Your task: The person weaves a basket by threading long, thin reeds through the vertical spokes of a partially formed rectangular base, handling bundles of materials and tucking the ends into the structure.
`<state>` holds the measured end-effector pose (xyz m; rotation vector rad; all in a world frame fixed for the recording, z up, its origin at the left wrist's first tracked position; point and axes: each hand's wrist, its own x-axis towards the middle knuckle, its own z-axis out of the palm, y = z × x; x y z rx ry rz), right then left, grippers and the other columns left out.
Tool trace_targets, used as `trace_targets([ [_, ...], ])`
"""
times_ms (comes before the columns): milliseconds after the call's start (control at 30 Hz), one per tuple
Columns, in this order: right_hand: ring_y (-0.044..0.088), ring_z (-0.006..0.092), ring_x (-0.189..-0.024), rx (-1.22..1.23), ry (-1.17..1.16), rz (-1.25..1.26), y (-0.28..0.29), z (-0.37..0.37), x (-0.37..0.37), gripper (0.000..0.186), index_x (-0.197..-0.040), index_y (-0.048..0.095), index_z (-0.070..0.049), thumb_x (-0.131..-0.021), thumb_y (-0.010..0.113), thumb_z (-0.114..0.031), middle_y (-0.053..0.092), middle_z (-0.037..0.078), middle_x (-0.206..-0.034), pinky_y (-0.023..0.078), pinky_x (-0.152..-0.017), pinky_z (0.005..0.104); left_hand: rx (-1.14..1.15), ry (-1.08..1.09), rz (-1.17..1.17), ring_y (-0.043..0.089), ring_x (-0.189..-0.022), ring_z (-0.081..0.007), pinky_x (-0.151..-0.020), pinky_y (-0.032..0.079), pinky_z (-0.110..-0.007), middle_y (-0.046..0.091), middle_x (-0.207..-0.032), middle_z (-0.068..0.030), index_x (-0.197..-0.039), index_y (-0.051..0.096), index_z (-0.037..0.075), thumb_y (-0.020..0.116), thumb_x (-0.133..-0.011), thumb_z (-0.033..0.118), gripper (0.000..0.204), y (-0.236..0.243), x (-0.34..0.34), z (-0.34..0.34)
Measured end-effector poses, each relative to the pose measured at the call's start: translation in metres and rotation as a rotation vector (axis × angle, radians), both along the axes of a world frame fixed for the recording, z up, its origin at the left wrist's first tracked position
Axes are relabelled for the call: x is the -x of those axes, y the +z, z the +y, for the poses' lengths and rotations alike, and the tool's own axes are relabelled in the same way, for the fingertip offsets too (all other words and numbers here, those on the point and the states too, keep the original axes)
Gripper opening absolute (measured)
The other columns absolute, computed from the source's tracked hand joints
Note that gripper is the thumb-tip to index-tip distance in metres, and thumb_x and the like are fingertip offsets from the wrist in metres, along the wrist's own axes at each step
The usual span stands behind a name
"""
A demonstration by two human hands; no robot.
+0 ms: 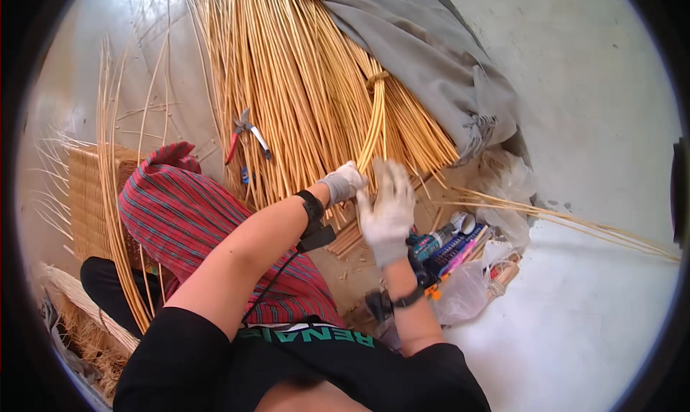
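My gloved left hand point(346, 182) is closed on a small bundle of long pale rods point(376, 125), which lies on a wide spread of similar rods point(280, 89). Beside it, my gloved right hand point(389, 207) is raised with its fingers extended and apart, slightly blurred, over the lower part of that bundle. A short band point(377, 78) crosses the bundle farther up. Pruning shears point(250, 132) with a red and a white handle lie on the rods to the left.
A grey cloth point(438, 67) covers the rods' right side. A woven piece point(83, 196) with upright rods stands left, beside striped red cloth point(187, 218) over my leg. A teal drill point(429, 245), plastic bags point(463, 293) and loose rods point(575, 220) lie right on the pale floor point(596, 125).
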<state>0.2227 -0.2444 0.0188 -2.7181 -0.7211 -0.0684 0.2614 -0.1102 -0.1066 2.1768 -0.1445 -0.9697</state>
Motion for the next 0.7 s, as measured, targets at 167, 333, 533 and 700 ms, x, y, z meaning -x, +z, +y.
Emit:
trace_targets([
  [167, 0.031, 0.0406, -0.148, 0.211, -0.385, 0.189, -0.141, -0.072, -0.069, 0.082, -0.163, 0.024, -0.019, -0.095, 0.066, -0.037, 0.032, 0.018, -0.163, 0.026, -0.122, 0.0506, 0.182, 0.375, 0.232, 0.064, -0.065, -0.0231, -0.056, 0.051, -0.037, 0.066, -0.078, -0.0094, -0.122, 0.053, 0.002, 0.058, -0.1, 0.033, 0.039, 0.005, -0.007, -0.006],
  [333, 0.036, 0.0414, -0.148, 0.616, -0.447, 0.141, -0.147, -0.086, -0.078, 0.102, -0.166, 0.006, -0.028, -0.091, 0.072, -0.047, 0.016, 0.017, -0.17, 0.034, -0.118, 0.0525, 0.08, 0.456, 0.33, 0.066, -0.06, -0.0235, -0.05, 0.052, -0.038, 0.065, -0.076, -0.0109, -0.129, 0.047, -0.001, 0.055, -0.104, 0.041, 0.05, 0.039, -0.006, 0.002],
  [533, 0.066, 0.0358, -0.117, 0.46, -0.578, 0.458, -0.18, -0.064, -0.11, 0.108, -0.166, 0.0, -0.022, -0.089, 0.077, -0.025, 0.04, 0.025, -0.155, 0.059, -0.09, 0.0466, -0.172, 0.084, 0.019, 0.069, -0.08, -0.0266, -0.068, 0.055, -0.04, 0.07, -0.087, -0.0077, -0.126, 0.062, 0.008, 0.06, -0.101, 0.032, 0.034, 0.019, -0.004, -0.008],
  [700, 0.075, 0.0361, -0.091, 0.557, -0.637, 0.608, -0.179, -0.075, -0.142, 0.079, -0.162, 0.019, -0.013, -0.097, 0.062, -0.012, 0.072, 0.025, -0.111, 0.064, -0.07, 0.0454, -0.527, -0.686, -0.289, 0.072, -0.089, -0.026, -0.074, 0.055, -0.036, 0.076, -0.091, -0.0041, -0.104, 0.078, 0.014, 0.072, -0.092, 0.026, 0.019, 0.062, 0.011, -0.022],
])
